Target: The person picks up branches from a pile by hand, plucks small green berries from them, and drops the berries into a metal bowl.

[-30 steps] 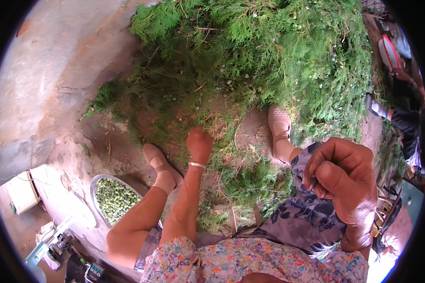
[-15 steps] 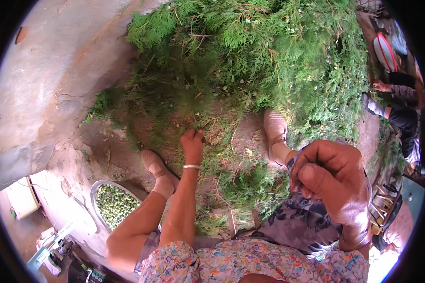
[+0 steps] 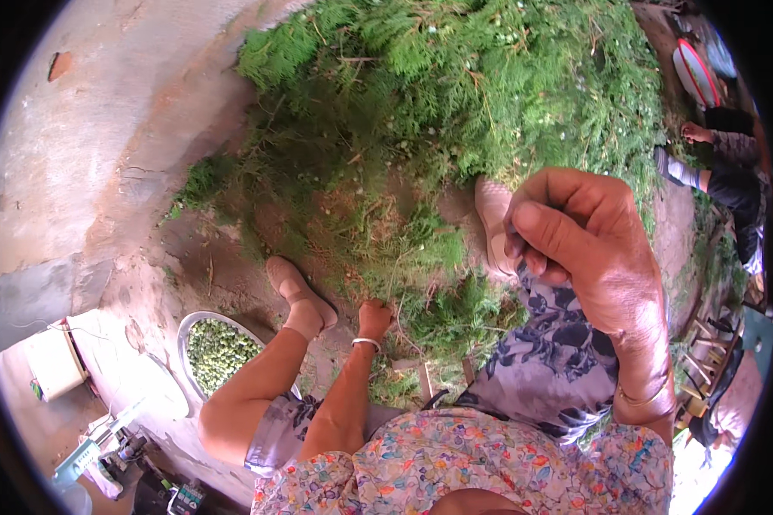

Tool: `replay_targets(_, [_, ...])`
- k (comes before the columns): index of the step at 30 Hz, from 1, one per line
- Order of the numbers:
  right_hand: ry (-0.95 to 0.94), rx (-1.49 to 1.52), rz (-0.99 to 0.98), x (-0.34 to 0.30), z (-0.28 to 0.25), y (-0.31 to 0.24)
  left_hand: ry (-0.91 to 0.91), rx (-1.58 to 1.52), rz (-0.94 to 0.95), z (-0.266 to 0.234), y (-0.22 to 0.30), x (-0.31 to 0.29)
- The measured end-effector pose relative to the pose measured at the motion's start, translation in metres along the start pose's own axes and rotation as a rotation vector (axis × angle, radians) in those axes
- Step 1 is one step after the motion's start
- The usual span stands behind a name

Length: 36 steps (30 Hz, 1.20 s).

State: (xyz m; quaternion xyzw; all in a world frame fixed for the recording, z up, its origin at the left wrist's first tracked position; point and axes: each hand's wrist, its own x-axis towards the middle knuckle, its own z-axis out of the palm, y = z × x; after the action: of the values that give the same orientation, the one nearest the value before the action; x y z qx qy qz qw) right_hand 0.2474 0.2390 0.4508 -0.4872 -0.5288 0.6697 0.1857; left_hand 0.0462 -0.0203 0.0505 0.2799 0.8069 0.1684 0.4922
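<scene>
My left hand point(image 3: 375, 319), with a pale bangle at its wrist, is low between my feet. Its fingers are closed around the thin stem of a feathery evergreen sprig point(image 3: 434, 249), whose green leaves spread up and to the right. Close to the camera, my right hand point(image 3: 580, 236) is raised over my right leg with its fingers curled in and the thumb against them. Whatever it may hold is hidden. Past my feet lies a large heap of evergreen branches point(image 3: 455, 77), dotted with small pale green cones.
An oval metal basin point(image 3: 184, 350) holding many small green cones point(image 3: 222, 354) stands by my left leg. A pale wall point(image 3: 103, 154) rises on the left. Another person point(image 3: 734, 193) sits at the far right near a white, red-rimmed basin point(image 3: 694, 73). Wooden stools point(image 3: 704, 348) stand lower right.
My left hand has drawn back toward me and slightly right, bringing the sprig along. My right hand has risen and shifted a little left, staying closed. The view has shifted slightly.
</scene>
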Motion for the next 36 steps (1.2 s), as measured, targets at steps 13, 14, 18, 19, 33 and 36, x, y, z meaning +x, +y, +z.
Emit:
replay_targets(13, [-0.018, -0.035, 0.018, -0.001, -0.004, 0.006, 0.269, 0.658, 0.144, 0.033, 0.087, 0.062])
replay_targets(14, [-0.027, 0.000, 0.016, 0.000, -0.002, 0.006, 0.171, 0.664, 0.103, 0.034, 0.085, 0.070])
replay_targets(18, [-0.015, 0.019, -0.037, 0.004, -0.003, 0.008, 0.237, 0.690, 0.207, 0.047, 0.080, 0.068])
replay_targets(19, [-0.013, 0.016, -0.036, 0.004, -0.004, 0.007, 0.235, 0.689, 0.209, 0.050, 0.082, 0.068])
replay_targets(33, [0.017, -0.012, 0.082, 0.002, -0.003, 0.002, 0.080, 0.196, 0.451, 0.055, 0.084, 0.107])
replay_targets(36, [0.055, 0.045, 0.089, 0.003, -0.012, 0.009, -0.099, -0.489, 0.207, 0.009, 0.181, 0.038])
